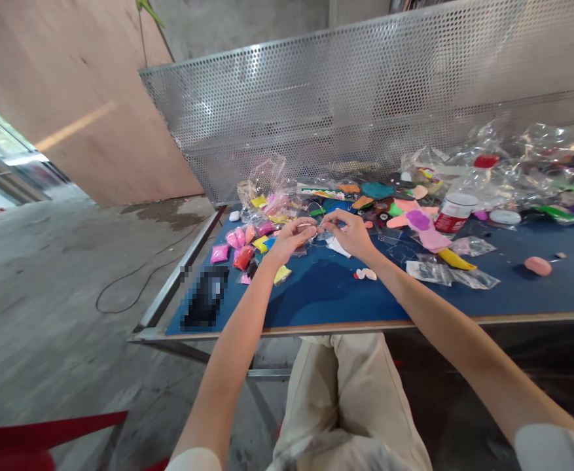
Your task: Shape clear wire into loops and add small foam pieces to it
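My left hand (294,239) and my right hand (345,230) meet above the blue tabletop, fingertips almost touching. Both are closed in a pinch on what looks like a thin pale wire (311,207), which curls in a loop above the fingers. Its exact kind is too fine to make out. Beneath the right hand lies a white piece (337,246). Small bags of coloured modelling clay (243,257) are heaped left of my left hand. Nearer to me rests a small pale shaped piece with a red tip (365,274).
A white-and-red tub (456,213), pink and purple clay shapes (420,222) and a pinkish ball (538,265) are on the right. Clear plastic bags (507,163) pile up behind. A perforated metal panel (316,104) borders the back; a blurred dark object (205,297) lies front left.
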A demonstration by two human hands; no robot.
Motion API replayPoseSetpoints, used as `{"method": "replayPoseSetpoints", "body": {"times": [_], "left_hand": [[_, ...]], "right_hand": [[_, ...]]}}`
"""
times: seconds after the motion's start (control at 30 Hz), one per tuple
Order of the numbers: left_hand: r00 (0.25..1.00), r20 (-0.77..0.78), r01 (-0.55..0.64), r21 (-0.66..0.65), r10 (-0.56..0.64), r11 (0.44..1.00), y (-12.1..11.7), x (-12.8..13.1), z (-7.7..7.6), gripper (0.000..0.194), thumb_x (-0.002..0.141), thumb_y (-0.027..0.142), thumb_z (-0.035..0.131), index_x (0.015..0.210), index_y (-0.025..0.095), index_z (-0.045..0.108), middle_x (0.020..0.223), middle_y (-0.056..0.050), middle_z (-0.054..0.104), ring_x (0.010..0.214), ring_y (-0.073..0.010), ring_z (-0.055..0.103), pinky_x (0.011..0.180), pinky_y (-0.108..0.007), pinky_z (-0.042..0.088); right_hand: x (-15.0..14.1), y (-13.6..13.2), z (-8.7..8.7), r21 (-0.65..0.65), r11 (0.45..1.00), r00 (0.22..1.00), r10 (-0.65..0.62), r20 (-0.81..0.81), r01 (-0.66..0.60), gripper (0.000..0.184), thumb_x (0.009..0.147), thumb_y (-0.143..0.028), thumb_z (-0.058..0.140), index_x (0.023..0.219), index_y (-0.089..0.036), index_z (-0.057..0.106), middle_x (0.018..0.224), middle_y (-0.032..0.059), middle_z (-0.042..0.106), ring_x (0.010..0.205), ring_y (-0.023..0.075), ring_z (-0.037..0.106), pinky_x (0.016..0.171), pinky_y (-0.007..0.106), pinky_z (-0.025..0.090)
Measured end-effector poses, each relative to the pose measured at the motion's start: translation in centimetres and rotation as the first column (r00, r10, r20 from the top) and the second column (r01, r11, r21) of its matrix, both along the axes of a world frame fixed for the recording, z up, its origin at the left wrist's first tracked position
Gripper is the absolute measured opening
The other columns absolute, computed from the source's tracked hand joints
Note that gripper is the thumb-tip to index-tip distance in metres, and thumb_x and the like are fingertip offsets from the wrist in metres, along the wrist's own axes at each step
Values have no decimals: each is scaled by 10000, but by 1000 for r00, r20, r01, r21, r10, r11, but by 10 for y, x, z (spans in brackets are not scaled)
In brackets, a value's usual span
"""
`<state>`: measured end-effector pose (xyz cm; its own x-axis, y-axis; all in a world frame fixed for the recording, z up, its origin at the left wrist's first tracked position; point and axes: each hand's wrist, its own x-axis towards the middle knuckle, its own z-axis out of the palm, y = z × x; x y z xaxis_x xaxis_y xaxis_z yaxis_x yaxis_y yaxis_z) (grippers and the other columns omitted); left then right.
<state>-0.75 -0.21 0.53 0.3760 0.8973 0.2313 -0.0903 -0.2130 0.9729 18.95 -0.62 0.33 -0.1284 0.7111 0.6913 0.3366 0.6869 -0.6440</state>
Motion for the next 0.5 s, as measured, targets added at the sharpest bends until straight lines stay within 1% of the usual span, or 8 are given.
{"method": "replayPoseSetpoints", "body": {"times": [0.13, 0.2, 0.23, 0.27, 0.33, 0.4, 0.43, 0.5], "left_hand": [[1000, 16, 1, 50, -2, 999, 2, 3, -3, 538, 726, 610, 845, 1073, 227, 693, 949, -39, 773, 896, -185, 703, 834, -312, 535], [995, -48, -81, 178, 91, 981, 5, 1, -3, 558, 802, 651, 761, 1160, 234, 668, 1080, -74, 769, 966, -213, 705, 860, -358, 546], [979, -80, -160, 278, 188, 947, 7, -1, -3, 576, 826, 670, 727, 1202, 240, 651, 1151, -90, 755, 1004, -226, 699, 877, -383, 548], [943, -102, -252, 400, 315, 881, 8, -4, -2, 600, 836, 684, 709, 1236, 243, 634, 1218, -103, 734, 1051, -240, 688, 908, -411, 543], [812, -103, -376, 660, 574, 650, 8, -9, -1, 645, 818, 691, 727, 1268, 241, 621, 1308, -122, 690, 1164, -272, 644, 1009, -469, 498], [680, -99, -330, 843, 727, 424, 7, -12, -1, 619, 802, 675, 759, 1232, 243, 652, 1312, -116, 686, 1244, -298, 596, 1102, -505, 419], [640, -117, -267, 893, 760, 362, 6, -12, -1, 577, 804, 668, 762, 1192, 250, 676, 1286, -104, 701, 1254, -304, 586, 1124, -511, 389], [592, -168, -156, 936, 788, 316, 4, -11, -2, 493, 815, 665, 754, 1108, 270, 717, 1224, -73, 733, 1231, -301, 589, 1128, -504, 365]], "right_hand": [[0, 2, -2, -22, 997, 997, -80, -18, 80, 135, 869, -318, 623, 814, -228, 708, 860, 40, 749, 734, 189, 618, 734, 327, 483], [2, 5, -3, -53, 991, 991, -124, -46, 121, 152, 866, -327, 606, 807, -219, 695, 850, 46, 742, 731, 192, 614, 721, 329, 482], [4, 7, -3, -69, 988, 988, -144, -57, 140, 161, 864, -330, 597, 802, -214, 690, 838, 49, 738, 725, 192, 610, 717, 332, 480], [5, 8, -3, -85, 984, 985, -159, -60, 154, 167, 862, -331, 592, 798, -210, 687, 824, 51, 733, 720, 192, 607, 717, 334, 479], [6, 9, -4, -111, 979, 983, -175, -51, 168, 173, 856, -331, 591, 791, -205, 690, 808, 54, 729, 715, 192, 606, 715, 337, 476], [4, 7, -3, -126, 978, 985, -171, -29, 166, 176, 856, -330, 590, 796, -205, 698, 804, 56, 730, 721, 196, 614, 705, 332, 468], [3, 6, -3, -129, 978, 985, -169, -18, 165, 179, 859, -331, 587, 801, -207, 703, 800, 56, 729, 723, 198, 617, 697, 329, 462], [-1, 2, -2, -132, 977, 985, -170, 8, 170, 184, 866, -333, 579, 813, -212, 707, 786, 52, 725, 714, 199, 616, 676, 322, 443]]}}
